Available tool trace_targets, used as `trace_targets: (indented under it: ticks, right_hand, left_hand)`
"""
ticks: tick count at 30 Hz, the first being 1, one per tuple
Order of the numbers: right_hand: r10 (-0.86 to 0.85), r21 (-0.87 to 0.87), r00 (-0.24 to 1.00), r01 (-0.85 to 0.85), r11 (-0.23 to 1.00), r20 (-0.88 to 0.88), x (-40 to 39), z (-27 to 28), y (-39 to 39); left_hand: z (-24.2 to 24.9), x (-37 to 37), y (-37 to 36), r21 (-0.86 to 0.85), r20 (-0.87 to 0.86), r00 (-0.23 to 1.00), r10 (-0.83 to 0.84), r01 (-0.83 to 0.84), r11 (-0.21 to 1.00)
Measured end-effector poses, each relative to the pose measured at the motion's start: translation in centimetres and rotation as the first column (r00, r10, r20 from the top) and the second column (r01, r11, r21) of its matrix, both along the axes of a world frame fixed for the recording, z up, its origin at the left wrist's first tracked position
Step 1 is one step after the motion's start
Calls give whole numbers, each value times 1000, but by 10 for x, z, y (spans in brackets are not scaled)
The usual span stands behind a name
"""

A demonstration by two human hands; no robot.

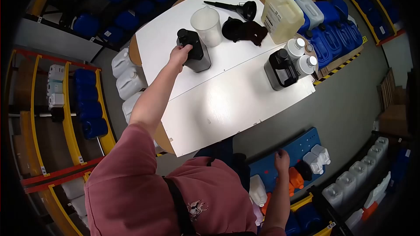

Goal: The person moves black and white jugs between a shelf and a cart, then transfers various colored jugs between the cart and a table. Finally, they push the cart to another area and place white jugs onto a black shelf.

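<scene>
My left hand (179,56) is stretched across the white table, its fingers closed around the handle of a black jerrycan (199,61) that stands upright with its cap on. Just beyond it is a translucent measuring jug (208,25). Down at the lower right, away from the table, hangs my right hand (282,161) with curled fingers. A small dark bit shows at its fingertips, too small to name. Below that hand lie orange bottles (296,178) and white bottles (316,161) on a blue board.
On the table (214,105) are a black funnel (248,11), a black cloth-like item (244,30), a large yellowish canister (282,15), a second black jerrycan (280,72) and white bottles (305,64). White canisters (129,83) stand beyond the left edge. Shelves of blue containers surround the area.
</scene>
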State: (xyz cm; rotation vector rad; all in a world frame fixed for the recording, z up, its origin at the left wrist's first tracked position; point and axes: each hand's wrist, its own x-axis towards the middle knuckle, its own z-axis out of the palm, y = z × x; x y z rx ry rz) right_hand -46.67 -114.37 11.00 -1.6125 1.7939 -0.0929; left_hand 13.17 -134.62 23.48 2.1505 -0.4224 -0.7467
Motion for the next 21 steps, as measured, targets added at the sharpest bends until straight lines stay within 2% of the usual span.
trace_targets:
  ticks: [1, 2, 4, 6, 9, 10, 12, 14, 15, 16, 18, 20, 21]
  right_hand:
    - [12, -4, 1000, -12, 1000, -14, 8, 10, -17]
    - [33, -6, 999, -33, 999, 44, 17, 20, -34]
    - [57, -15, 994, -56, 998, 90, 38, 49, -67]
    - [-46, 85, 957, 22, 996, 287, 63, 84, -103]
    - [-20, 20, 849, 11, 1000, 528, 82, 112, -168]
    - [-6, 2, 800, 6, 1000, 600, 88, 122, -195]
    - [96, -161, 753, 13, 987, 651, 100, 147, -249]
    - [132, -252, 764, 42, 967, 632, 115, 173, -309]
    - [141, -316, 774, 80, 945, 617, 121, 172, -341]
    - [151, -379, 784, 114, 918, 602, 128, 171, -373]
    - [191, -496, 911, 17, 868, 365, 141, 178, -433]
    - [126, -417, 940, 19, 909, 317, 160, 181, -482]
    - [145, -395, 944, -16, 919, 298, 167, 171, -511]
  left_hand:
    - [-4, 3, 3, -60, -41, 999, -29, 26, 998]
    - [-8, 5, 8, -122, -79, 995, -59, 49, 991]
    - [0, 4, 28, -137, -99, 992, -81, 67, 988]
    - [6, 1, 51, -182, -113, 986, -119, 97, 979]
    - [19, -21, 86, -291, -66, 981, -181, 155, 944]
    - [18, -28, 97, -278, -34, 981, -191, 174, 945]
    - [7, -36, 120, -238, 22, 972, -234, 232, 943]
    - [8, -69, 131, -241, 187, 969, -159, 202, 949]
    - [22, -86, 133, -141, 177, 966, -191, 217, 966]
    - [21, -98, 135, -124, 191, 964, -184, 209, 970]
    - [20, -126, 135, -83, 206, 963, -175, 196, 977]
    - [16, -151, 134, -24, 174, 964, -199, 206, 978]
    - [12, -162, 132, 17, 176, 960, -217, 217, 976]
